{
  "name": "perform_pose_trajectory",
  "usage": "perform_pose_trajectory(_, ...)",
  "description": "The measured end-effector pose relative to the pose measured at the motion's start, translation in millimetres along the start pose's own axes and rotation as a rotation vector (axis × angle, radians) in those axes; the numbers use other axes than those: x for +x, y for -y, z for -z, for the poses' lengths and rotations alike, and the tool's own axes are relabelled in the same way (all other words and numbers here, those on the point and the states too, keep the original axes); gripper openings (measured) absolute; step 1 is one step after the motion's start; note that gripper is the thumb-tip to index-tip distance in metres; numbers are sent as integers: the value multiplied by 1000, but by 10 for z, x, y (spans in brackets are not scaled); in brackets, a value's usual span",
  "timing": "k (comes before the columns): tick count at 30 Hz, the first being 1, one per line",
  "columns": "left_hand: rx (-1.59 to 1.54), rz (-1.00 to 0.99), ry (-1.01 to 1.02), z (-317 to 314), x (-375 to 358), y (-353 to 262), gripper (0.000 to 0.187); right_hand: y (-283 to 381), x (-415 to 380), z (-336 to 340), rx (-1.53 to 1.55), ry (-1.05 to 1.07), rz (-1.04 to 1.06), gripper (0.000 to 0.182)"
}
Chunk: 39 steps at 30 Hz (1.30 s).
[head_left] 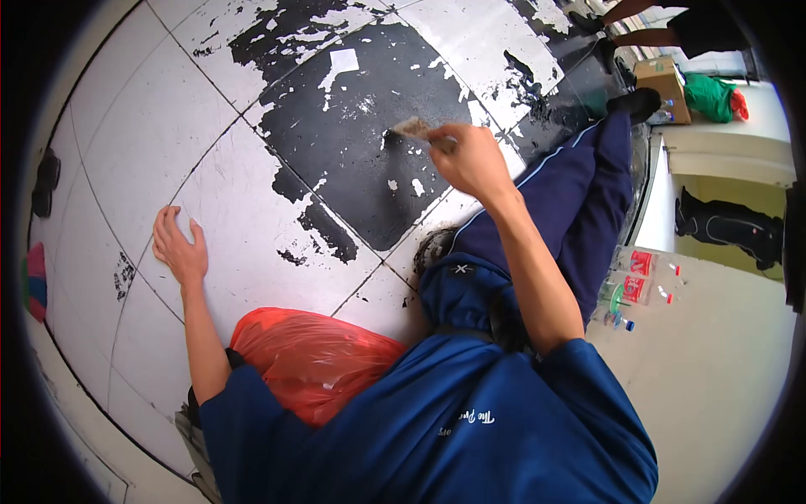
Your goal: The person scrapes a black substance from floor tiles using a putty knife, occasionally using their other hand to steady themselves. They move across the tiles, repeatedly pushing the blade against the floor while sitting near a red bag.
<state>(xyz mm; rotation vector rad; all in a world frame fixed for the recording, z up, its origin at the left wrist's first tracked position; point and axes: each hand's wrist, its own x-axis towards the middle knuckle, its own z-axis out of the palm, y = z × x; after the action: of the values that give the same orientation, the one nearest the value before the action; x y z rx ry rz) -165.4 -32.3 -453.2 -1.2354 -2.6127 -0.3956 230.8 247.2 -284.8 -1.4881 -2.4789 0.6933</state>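
My right hand (470,160) is closed around a small flat scraper-like tool (413,128), whose pale end points left over a dark floor tile (336,160). Ragged white flakes and patches lie on that tile, and the tool's tip is close to a small black spot. Flat on a white tile (227,202) at the left rests my left hand (180,249), its fingers spread and nothing in it. A small white square (343,60) lies near the dark tile's upper edge.
A red plastic bag (311,357) sits by my lap. Clear bottles (635,277) lie to the right of my legs. A cardboard box (661,88) and green bag (708,97) stand at the upper right, near another person's legs (638,38). Dark shoes (46,182) lie far left.
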Motion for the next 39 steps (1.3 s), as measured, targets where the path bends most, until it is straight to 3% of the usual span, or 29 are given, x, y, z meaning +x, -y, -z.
perform_pose_trajectory(3, 7, 5, 14, -5, -43, 21, 43, 331, -427, 327, -17, 203, -86, 27)
perform_pose_trajectory(5, 15, 22, 38, 7, -12, 9, 43, 211, -665, 139, -92, 227, -26, 23)
perform_pose_trajectory(9, 8, 36, 48, 21, -20, -3, 43, 209, -775, -75, -151, 183, -104, 23)
perform_pose_trajectory(16, 8, 32, 39, 15, -13, 6, 44, 492, -923, 248, 16, 103, -209, 23)
perform_pose_trajectory(19, 11, 25, 39, 15, -8, 5, 44, 260, -815, -204, -138, 52, -145, 23)
perform_pose_trajectory(28, -24, 54, 62, 106, -20, -100, 44, 351, -902, 166, 47, 28, -266, 20)
perform_pose_trajectory(32, -29, 52, 63, 95, -2, -113, 44, 130, -844, -263, -111, -24, -138, 22)
perform_pose_trajectory(39, -1, 41, 41, 10, -20, -21, 44, 71, -897, 34, 63, -2, -241, 21)
